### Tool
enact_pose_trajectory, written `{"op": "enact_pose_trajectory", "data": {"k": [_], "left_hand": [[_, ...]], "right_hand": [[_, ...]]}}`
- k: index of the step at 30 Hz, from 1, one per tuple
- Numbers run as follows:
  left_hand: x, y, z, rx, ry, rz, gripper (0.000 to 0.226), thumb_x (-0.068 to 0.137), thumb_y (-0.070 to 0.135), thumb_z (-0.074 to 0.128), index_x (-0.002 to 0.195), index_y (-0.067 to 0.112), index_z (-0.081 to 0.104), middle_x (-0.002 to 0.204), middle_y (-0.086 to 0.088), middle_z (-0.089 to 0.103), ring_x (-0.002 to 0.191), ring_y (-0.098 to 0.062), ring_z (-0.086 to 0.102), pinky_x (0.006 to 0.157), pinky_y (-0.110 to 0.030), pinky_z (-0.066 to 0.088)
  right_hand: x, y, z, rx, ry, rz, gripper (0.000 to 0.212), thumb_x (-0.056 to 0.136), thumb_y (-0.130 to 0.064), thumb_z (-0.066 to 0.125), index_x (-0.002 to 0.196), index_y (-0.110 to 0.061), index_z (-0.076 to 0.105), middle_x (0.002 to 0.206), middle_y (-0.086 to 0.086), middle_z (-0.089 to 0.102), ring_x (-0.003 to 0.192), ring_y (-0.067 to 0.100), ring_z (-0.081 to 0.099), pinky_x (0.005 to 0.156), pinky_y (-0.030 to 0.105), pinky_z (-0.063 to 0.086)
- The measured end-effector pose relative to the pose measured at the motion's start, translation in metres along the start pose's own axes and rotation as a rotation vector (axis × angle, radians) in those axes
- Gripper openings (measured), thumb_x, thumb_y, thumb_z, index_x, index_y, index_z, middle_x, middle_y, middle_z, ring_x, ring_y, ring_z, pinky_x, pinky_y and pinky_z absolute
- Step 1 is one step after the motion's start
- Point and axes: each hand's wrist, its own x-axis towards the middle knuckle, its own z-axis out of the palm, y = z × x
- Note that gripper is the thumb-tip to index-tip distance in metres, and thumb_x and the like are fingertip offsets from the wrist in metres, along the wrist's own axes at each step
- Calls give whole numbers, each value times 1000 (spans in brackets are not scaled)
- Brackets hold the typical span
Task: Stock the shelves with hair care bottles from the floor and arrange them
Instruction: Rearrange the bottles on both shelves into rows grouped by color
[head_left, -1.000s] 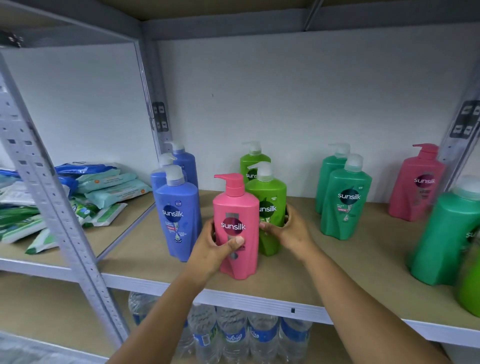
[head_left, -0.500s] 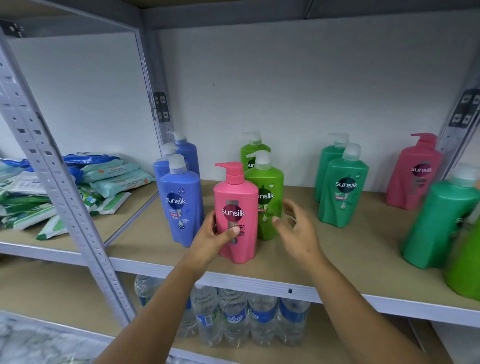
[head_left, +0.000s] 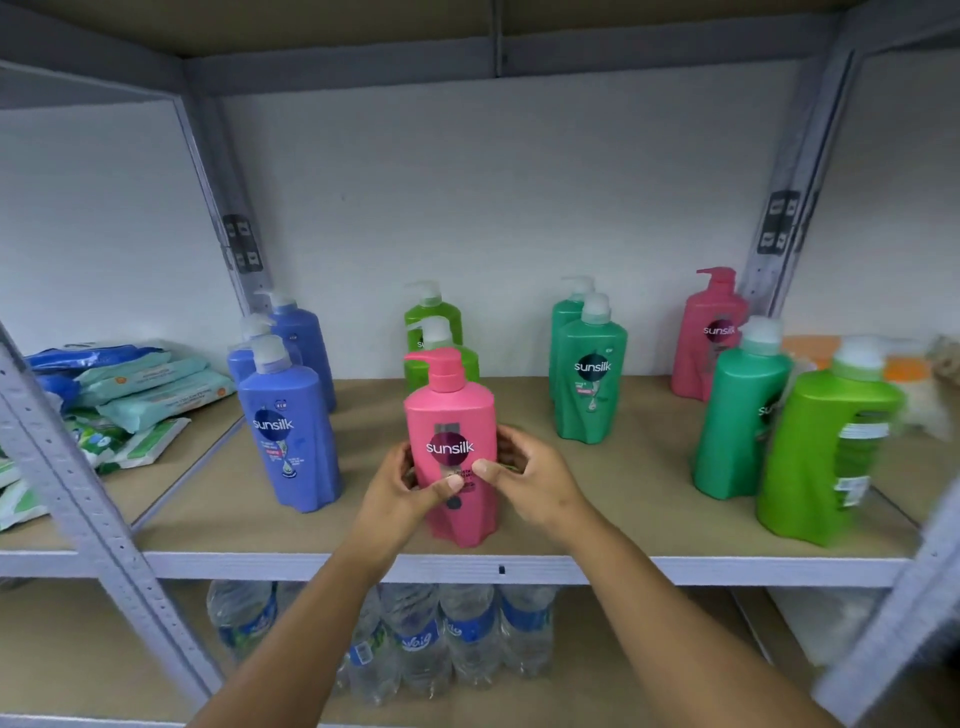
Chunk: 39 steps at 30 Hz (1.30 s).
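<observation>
Brown shelf board (head_left: 597, 499) bears pink bottle (head_left: 451, 447), gripped by left hand (head_left: 402, 491) and right hand (head_left: 535, 480).

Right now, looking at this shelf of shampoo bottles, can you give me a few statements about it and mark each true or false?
1. Both hands, left hand and right hand, hold the pink bottle at the shelf's front. True.
2. The held bottle lies on its side. False: it stands upright on the shelf.
3. Another pink bottle stands at the back right. True.
4. The blue bottles stand right of the held one. False: left.
5. Water bottles sit on the shelf below. True.
</observation>
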Motion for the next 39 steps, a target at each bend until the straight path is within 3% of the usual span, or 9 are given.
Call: {"op": "enact_pose_trajectory", "data": {"k": [4,8,16,21,23,26,32,36,39], "left_hand": [[-1,7,35,-25,-41,14,76,55,42,84,121,21,53,111,7,69,104,-8,64,82,-24,53],[1,10,72,-25,-53,14,72,55,38,86,118,24,53,110,7,69,102,-5,64,78,-20,52],[13,11,150,-6,-89,111,49,72,-1,77,106,24,52,101,11,66,84,8,64,69,-10,48],[18,10,176,-6,-91,126,55,69,14,84,113,26,52,107,9,67,92,2,65,74,-13,50],[19,8,181,-2,-71,117,65,64,26,87,117,26,49,111,10,65,93,5,63,76,-13,51],[20,7,186,-4,-38,105,67,70,18,84,123,22,44,113,11,62,94,8,61,76,-12,51],[19,8,190,21,-33,117,64,74,18,81,123,23,40,110,16,58,95,8,58,72,-7,48],[8,5,190,41,-25,171,66,80,25,75,133,27,36,127,11,54,113,2,56,90,-15,48],[-11,11,193,84,42,271,69,79,31,66,138,26,31,134,18,45,121,14,42,101,-10,35]], "right_hand": [[-15,-5,-33,-39,37,-4,41,85,-10,69,109,-40,56,109,-14,66,101,0,64,84,15,49],[-30,-1,-65,-14,83,12,40,87,-4,65,119,-27,56,111,-11,67,102,0,64,84,15,49],[-52,8,-126,-87,207,25,41,90,-3,59,116,-34,54,110,-14,67,103,-1,63,86,13,47],[-53,13,-150,-145,225,36,41,92,-4,57,128,-22,52,119,-3,66,110,7,61,97,24,47],[-50,12,-153,-151,221,48,42,92,-2,55,129,-22,50,119,-3,64,110,4,60,95,18,46],[-47,12,-155,-150,213,63,43,93,0,53,130,-22,48,118,-6,62,106,-4,58,87,8,44],[-48,13,-155,-149,225,66,44,94,-4,54,135,-19,47,117,-9,60,105,-7,56,84,5,43],[-54,12,-155,-146,271,38,39,93,-1,55,127,-19,51,114,-9,62,107,-3,58,91,10,45],[-68,12,-161,-163,314,48,40,93,-8,57,133,-13,51,122,-5,59,112,6,57,89,10,42]]}}
